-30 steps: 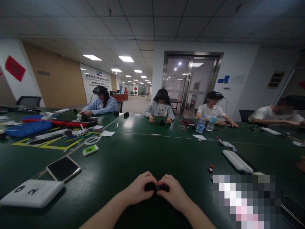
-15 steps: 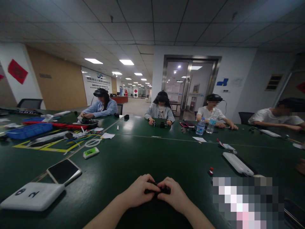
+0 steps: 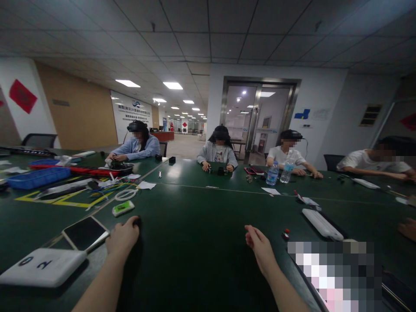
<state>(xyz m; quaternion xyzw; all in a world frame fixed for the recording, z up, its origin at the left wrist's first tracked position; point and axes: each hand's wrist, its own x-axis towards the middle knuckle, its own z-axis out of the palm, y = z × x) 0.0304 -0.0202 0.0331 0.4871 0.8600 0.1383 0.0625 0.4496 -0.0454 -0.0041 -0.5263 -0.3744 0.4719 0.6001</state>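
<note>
My left hand (image 3: pixel 123 237) is closed on a small black object (image 3: pixel 138 221), which shows at the fingertips. What kind of object it is cannot be made out. That hand is beside a phone with a pale rim (image 3: pixel 86 234), near the left side of the table. My right hand (image 3: pixel 261 248) is over the green table (image 3: pixel 195 242), its fingers curled in together; whatever they may hold is hidden. Close to its right lies a small red and dark item (image 3: pixel 286 234). A wide stretch of tabletop separates my two hands.
A white device (image 3: pixel 42 266) lies at the lower left, behind it a green-and-white packet (image 3: pixel 123 208), cables (image 3: pixel 126 194) and a blue tray (image 3: pixel 39 177). On the right is a white power bank-like case (image 3: pixel 321 224). Water bottles (image 3: pixel 272 174) stand farther back. Several people sit around the table.
My hands were together at the front middle, around a small dark object. Now they are apart: the left has moved left and forward with the black object, the right to the right.
</note>
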